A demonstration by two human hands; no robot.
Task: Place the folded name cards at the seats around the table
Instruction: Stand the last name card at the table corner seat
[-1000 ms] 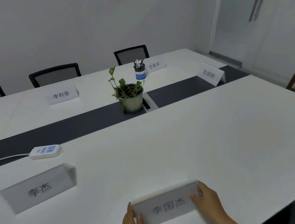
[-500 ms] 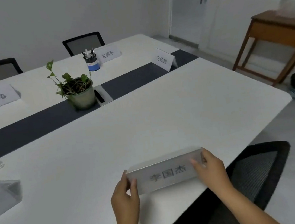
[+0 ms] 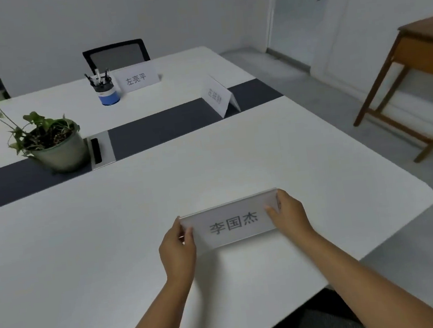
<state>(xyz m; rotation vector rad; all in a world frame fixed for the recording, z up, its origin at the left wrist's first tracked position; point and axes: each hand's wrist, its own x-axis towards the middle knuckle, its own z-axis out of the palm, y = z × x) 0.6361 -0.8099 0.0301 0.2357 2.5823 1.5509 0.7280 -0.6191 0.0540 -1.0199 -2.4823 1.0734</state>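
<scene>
Fingers of our left hand [image 3: 177, 245] and right hand [image 3: 288, 213] pinch the name card [image 3: 231, 222], maybe touching the table [image 3: 86, 259], near the plant [image 3: 51, 145]; next we let go.

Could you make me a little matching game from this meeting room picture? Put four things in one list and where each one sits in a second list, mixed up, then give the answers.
Things:
1. name card
2. potted plant
3. pen cup
4. wooden side table

Places:
A. on the floor at the right
B. held between the left hand and right hand
C. on the dark centre strip
D. on the table's far half

Pairs: 1-B, 2-C, 3-D, 4-A
</scene>
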